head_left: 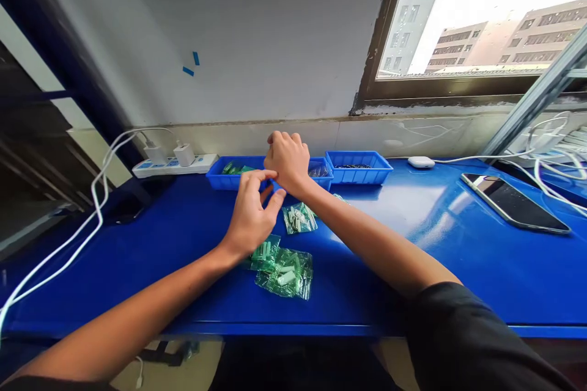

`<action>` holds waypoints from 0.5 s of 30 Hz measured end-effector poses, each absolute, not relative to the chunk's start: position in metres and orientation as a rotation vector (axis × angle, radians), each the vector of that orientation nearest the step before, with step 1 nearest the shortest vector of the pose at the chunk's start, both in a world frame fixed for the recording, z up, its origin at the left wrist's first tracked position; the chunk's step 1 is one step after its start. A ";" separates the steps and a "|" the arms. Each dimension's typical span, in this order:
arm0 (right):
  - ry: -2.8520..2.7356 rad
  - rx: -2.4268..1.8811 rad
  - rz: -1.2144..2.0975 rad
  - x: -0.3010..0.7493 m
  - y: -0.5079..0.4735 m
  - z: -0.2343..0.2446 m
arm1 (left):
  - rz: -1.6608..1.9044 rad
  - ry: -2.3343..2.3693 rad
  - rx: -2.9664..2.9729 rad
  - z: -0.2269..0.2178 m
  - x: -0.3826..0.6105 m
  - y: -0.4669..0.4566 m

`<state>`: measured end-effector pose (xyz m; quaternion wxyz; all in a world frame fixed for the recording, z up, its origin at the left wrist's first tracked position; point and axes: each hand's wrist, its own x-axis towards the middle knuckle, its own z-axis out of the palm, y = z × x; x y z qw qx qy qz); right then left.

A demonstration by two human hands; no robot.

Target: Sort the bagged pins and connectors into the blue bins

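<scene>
Left hand (pixel 250 217) at 6 o'clock from right hand (pixel 287 162): fingertips pinched, contents indiscernible. Right hand curled above blue trays (pixel 229 182), grasp unclear. Green bags (pixel 287 272) at 5 o'clock.

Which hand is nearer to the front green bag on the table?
Left. The left hand is just behind the bag, close to it; the right hand is farther back, at the blue trays.

Grey wall (pixel 257 24), bright window (pixel 481 12), glossy blue table (pixel 435 244)
</scene>
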<state>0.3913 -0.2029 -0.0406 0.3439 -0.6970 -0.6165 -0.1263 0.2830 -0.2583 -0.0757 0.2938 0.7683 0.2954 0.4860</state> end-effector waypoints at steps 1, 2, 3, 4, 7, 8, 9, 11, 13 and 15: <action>-1.555 -1.824 -0.323 0.394 -0.202 -0.039 | 1.192 0.722 2.075 -0.077 0.284 -0.266; -1.517 -1.833 -0.323 0.397 -0.202 -0.038 | 1.069 0.654 2.137 -0.077 0.284 -0.272; -1.501 -1.833 -0.328 0.400 -0.203 -0.038 | 0.942 0.592 2.218 -0.077 0.284 -0.277; -1.518 -1.818 -0.339 0.404 -0.206 -0.040 | 0.824 0.541 2.306 -0.076 0.283 -0.280; -1.702 -1.680 -0.387 0.423 -0.229 -0.054 | 0.613 0.492 2.522 -0.076 0.277 -0.275; -1.778 -1.616 -0.397 0.432 -0.241 -0.062 | 0.573 0.500 2.572 -0.077 0.275 -0.270; -1.824 -1.574 -0.397 0.441 -0.254 -0.071 | 0.537 0.513 2.619 -0.078 0.273 -0.264; -1.901 -1.539 -0.348 0.462 -0.280 -0.088 | 0.443 0.558 2.693 -0.082 0.270 -0.253; -1.921 -1.597 -0.276 0.478 -0.299 -0.100 | 0.324 0.614 2.719 -0.086 0.268 -0.246; -1.995 -1.689 -0.167 0.487 -0.308 -0.105 | 0.240 0.658 2.718 -0.088 0.268 -0.244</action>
